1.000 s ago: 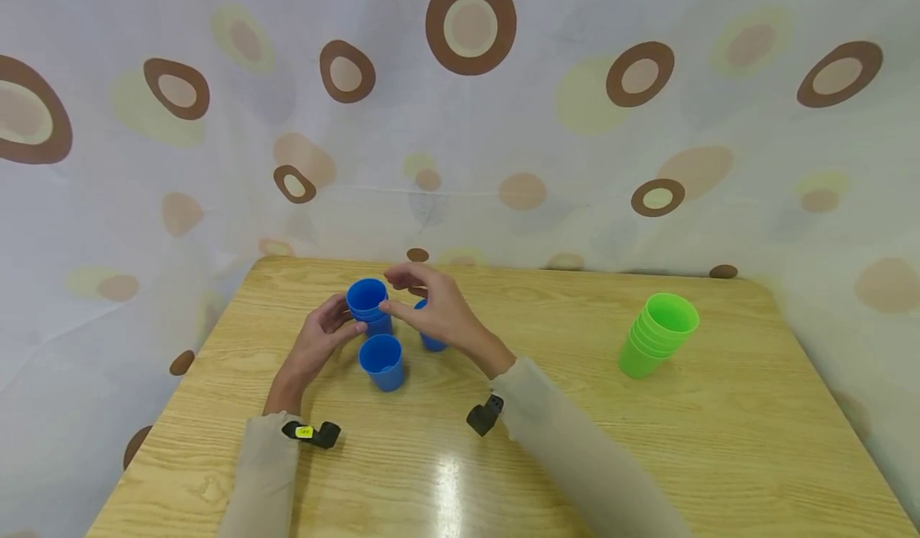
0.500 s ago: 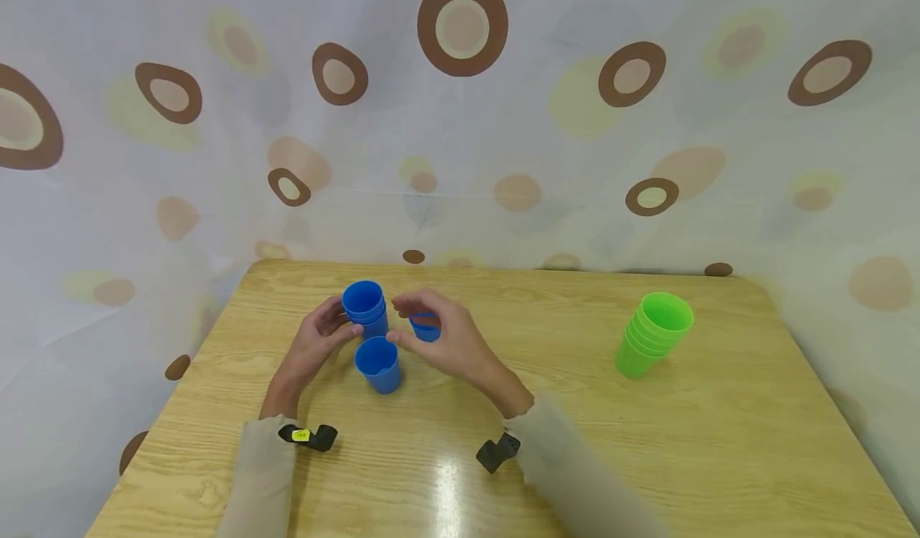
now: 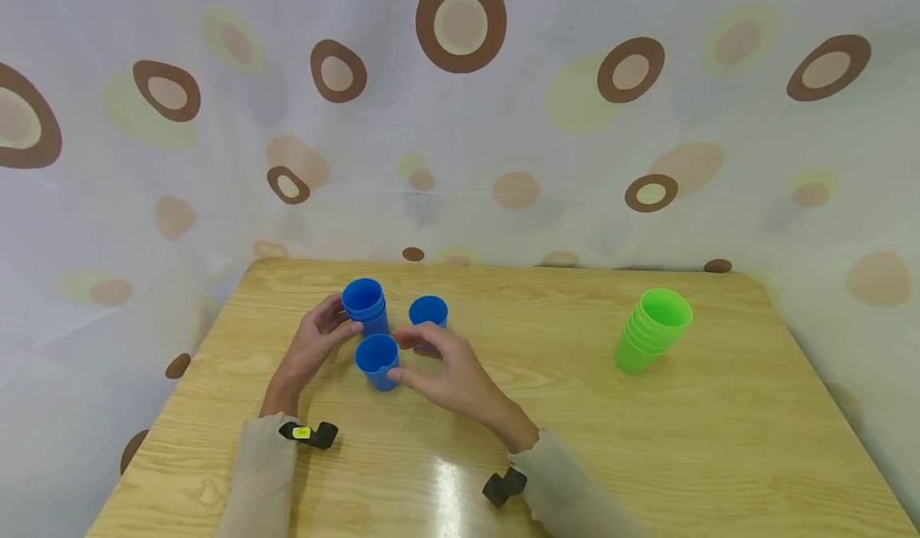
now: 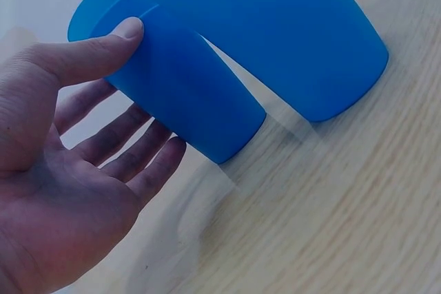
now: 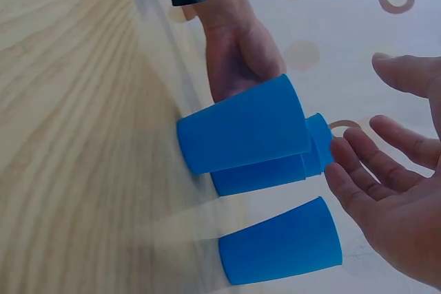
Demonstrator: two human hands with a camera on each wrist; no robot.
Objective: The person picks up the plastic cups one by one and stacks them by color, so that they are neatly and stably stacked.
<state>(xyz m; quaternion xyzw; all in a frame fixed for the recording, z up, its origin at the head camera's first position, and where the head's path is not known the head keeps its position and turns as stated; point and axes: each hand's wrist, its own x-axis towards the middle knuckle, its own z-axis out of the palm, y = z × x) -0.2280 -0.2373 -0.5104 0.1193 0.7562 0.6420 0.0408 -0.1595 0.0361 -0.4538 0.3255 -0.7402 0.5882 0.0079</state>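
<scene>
My left hand (image 3: 311, 348) holds a stack of blue plastic cups (image 3: 374, 326) near its top, thumb in front and fingers round the far side, as the left wrist view also shows. Just in front of that stack stands a single blue cup (image 3: 378, 374), upright. My right hand (image 3: 456, 372) is beside this front cup, its fingers spread and slightly bent; the right wrist view shows the palm (image 5: 406, 218) off the rims with nothing in it. Another single blue cup (image 3: 428, 312) stands behind the right hand, partly covered by it.
A leaning-looking stack of light green cups (image 3: 650, 334) stands on the right side of the wooden table (image 3: 683, 450). A patterned cloth (image 3: 532, 139) hangs along the back and sides. Each wrist carries a small black camera (image 3: 505, 486).
My right hand has moved from beside the stack's top towards me, to the front cup, uncovering more of the back cup. The left hand keeps its hold on the stack.
</scene>
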